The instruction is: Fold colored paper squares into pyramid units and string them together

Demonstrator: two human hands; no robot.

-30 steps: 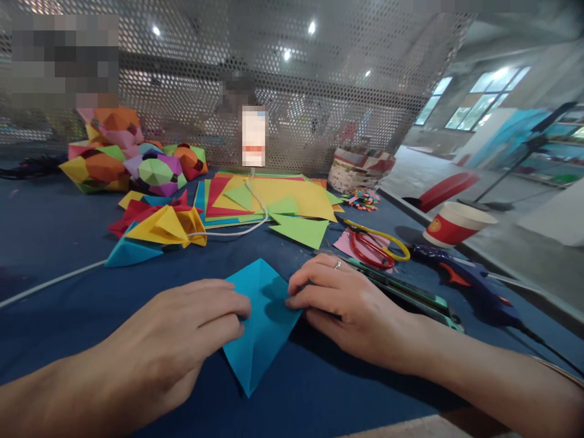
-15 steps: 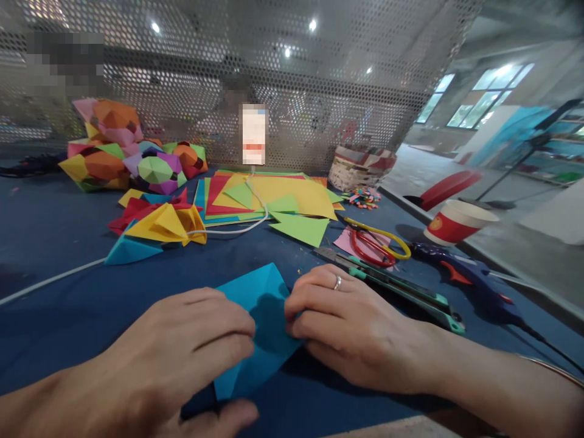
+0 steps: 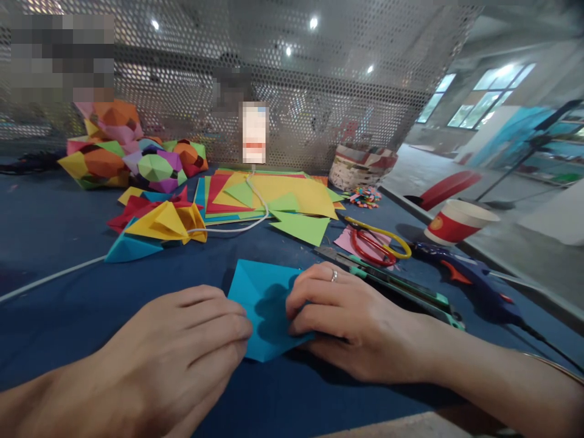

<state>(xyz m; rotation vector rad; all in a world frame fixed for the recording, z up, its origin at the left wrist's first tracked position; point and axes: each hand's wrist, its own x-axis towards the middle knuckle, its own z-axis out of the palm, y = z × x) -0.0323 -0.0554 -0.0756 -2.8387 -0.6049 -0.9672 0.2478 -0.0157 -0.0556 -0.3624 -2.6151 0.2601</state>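
Observation:
A blue sheet of origami paper [image 3: 267, 304] with crease lines lies on the dark blue tabletop in front of me, between both hands. My left hand [image 3: 191, 340] has its fingers bent together on the paper's left edge, its thumb out of sight. Gripping the right side is my right hand [image 3: 347, 325], with a ring on one finger and its fingers curled over the edge. Just beyond the right hand lies a green and black utility knife [image 3: 401, 286]. A light green paper piece [image 3: 303, 227] rests farther back.
Behind are stacked coloured sheets [image 3: 292, 191], folded paper pieces [image 3: 159, 222] and paper balls [image 3: 157, 170]. To the right are scissors [image 3: 374, 246], a glue gun [image 3: 474, 283] and a paper cup [image 3: 460, 222]. A white cable [image 3: 237, 231] crosses the table; a phone [image 3: 253, 134] stands upright.
The blue paper has been turned, so its top corner now points up and left. My left thumb has gone from its spread position below the paper to out of sight.

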